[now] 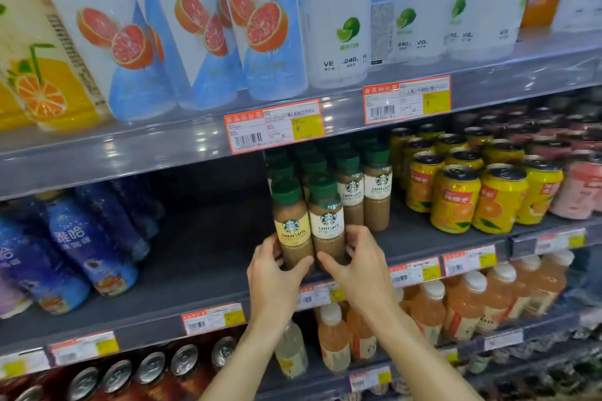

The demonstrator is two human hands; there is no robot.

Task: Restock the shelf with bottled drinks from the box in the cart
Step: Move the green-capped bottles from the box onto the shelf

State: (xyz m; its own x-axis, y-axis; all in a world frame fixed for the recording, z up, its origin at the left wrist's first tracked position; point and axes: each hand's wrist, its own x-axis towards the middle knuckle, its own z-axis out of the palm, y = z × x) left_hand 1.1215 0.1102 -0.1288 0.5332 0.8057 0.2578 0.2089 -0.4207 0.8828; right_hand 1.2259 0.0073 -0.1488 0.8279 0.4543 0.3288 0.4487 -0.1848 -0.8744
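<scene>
Hands at the shelf lip: left hand curled round the cheese latte bottle, right hand round the caffe latte bottle. Tipping risk: either bottle could topple over the front edge or knock the rows behind. Bare dark shelf lay leftward; box and cart were unseen.

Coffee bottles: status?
Left hand grips cheese latte bottle. Right hand grips caffe latte bottle. Both at shelf front; bare gap left.
</scene>
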